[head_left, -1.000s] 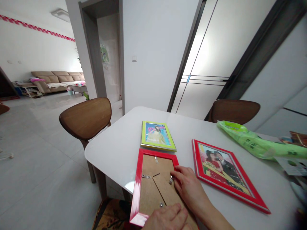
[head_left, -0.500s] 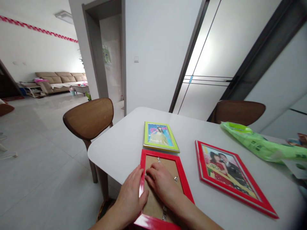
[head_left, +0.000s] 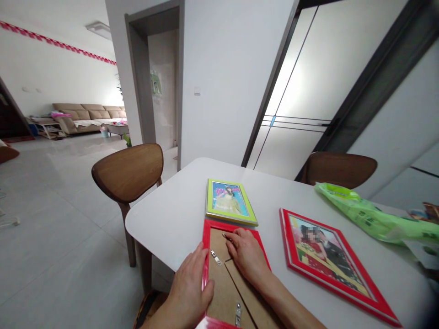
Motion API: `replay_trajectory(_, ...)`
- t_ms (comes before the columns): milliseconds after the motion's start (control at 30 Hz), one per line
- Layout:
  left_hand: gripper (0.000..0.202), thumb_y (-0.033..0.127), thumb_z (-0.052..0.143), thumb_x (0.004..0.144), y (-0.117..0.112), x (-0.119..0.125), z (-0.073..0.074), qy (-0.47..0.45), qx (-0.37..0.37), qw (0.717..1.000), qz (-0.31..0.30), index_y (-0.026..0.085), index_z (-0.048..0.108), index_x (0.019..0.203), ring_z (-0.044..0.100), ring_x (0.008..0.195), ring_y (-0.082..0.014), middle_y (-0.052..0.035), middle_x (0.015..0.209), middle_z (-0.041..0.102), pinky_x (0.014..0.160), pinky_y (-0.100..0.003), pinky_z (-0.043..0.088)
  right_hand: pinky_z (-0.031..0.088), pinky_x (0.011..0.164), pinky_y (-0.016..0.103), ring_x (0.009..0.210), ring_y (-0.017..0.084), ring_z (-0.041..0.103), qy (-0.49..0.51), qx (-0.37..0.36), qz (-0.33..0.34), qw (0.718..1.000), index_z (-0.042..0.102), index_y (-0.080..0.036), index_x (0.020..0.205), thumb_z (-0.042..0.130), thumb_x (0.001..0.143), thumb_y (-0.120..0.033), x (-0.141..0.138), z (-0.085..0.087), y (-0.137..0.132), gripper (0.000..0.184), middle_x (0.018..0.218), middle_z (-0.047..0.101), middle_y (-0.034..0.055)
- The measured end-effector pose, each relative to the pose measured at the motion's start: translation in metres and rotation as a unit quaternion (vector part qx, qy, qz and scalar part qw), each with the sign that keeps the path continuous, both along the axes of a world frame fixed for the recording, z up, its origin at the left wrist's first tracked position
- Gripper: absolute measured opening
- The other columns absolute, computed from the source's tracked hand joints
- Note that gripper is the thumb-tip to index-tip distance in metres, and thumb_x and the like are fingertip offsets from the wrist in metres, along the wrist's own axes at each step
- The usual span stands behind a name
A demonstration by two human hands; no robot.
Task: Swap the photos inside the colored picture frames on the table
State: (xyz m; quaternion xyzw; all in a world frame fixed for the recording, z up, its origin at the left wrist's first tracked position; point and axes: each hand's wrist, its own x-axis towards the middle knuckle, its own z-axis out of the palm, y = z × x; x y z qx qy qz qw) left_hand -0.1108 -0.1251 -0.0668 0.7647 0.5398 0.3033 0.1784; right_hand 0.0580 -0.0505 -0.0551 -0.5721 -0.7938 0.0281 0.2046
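A red picture frame (head_left: 206, 240) lies face down near the table's front edge, its brown backing board (head_left: 219, 283) showing. My left hand (head_left: 189, 278) holds the frame's left side, fingers along the outer edge and thumb toward the board. With closed fingers, my right hand (head_left: 247, 253) works at a small metal clip (head_left: 225, 236) by the frame's top edge. Another metal clip (head_left: 216, 257) lies slanted on the board's left part, and a third clip (head_left: 238, 314) is at the bottom. The board's right side is covered by my right hand and forearm.
Beyond the frame lies a lime-green frame (head_left: 210, 215) with a picture. A second red frame (head_left: 288, 242), picture side up, is at the right on the white table (head_left: 164, 228). Behind it is a green plastic bag (head_left: 373, 214). Wooden chairs (head_left: 130, 171) stand by the table.
My right hand has moved from the clip on the left side to the one at the top. The left clip now lies slanted in plain view. My left hand keeps its place.
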Motion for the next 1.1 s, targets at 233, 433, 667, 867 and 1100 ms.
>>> replay_trajectory(233,0.053,0.015,0.046,0.067,-0.002,-0.001,0.0,0.004,-0.009,1.0,0.007,0.006,0.04,0.119,0.04,0.114,-0.0244,-0.017,0.124,0.043,0.096,-0.04,0.033,0.037,0.086,0.033,0.1,0.019,0.046,0.048,-0.099,0.127,0.986,0.057,-0.021,0.103,0.046,0.073,-0.019,0.016,0.019,-0.036,0.032,0.109,0.052,0.0083)
replay_trajectory(433,0.053,0.015,0.046,0.067,-0.002,0.004,-0.001,0.002,-0.003,1.0,0.012,0.008,0.041,0.119,0.039,0.114,-0.0246,-0.0164,0.125,0.042,0.096,-0.042,0.033,0.028,0.094,0.044,0.113,0.023,0.037,0.024,-0.174,0.22,0.96,0.065,-0.03,0.079,0.056,0.066,-0.019,0.028,0.026,-0.081,0.02,0.118,0.048,0.0016)
replay_trajectory(667,0.051,0.015,0.046,0.068,-0.002,0.005,0.0,0.004,0.003,1.0,0.013,0.012,0.041,0.119,0.042,0.113,-0.0227,-0.0138,0.124,0.044,0.095,-0.041,0.034,0.034,0.09,0.04,0.108,0.023,0.043,0.043,-0.134,0.13,0.981,0.061,-0.025,0.091,0.052,0.071,-0.032,0.025,0.01,-0.08,0.024,0.117,0.048,0.0078)
replay_trajectory(867,0.053,0.018,0.049,0.068,-0.001,0.004,0.001,0.0,-0.022,1.0,0.019,0.008,0.041,0.119,0.039,0.115,-0.0237,-0.0155,0.125,0.042,0.097,-0.039,0.032,0.039,0.084,0.037,0.095,0.022,0.05,0.049,-0.114,0.026,0.992,0.057,-0.018,0.1,0.051,0.067,-0.028,0.025,0.009,-0.073,0.035,0.103,0.054,0.0108)
replay_trajectory(1100,0.045,0.024,0.055,0.068,-0.001,0.006,0.013,-0.075,-0.041,0.996,0.008,0.015,0.048,0.111,0.039,0.114,-0.0239,-0.0114,0.124,0.044,0.096,-0.04,0.03,0.04,0.081,0.034,0.089,0.021,0.051,0.076,-0.098,0.011,0.992,0.056,-0.02,0.096,0.049,0.062,-0.018,0.025,0.025,-0.068,0.035,0.095,0.057,0.0076)
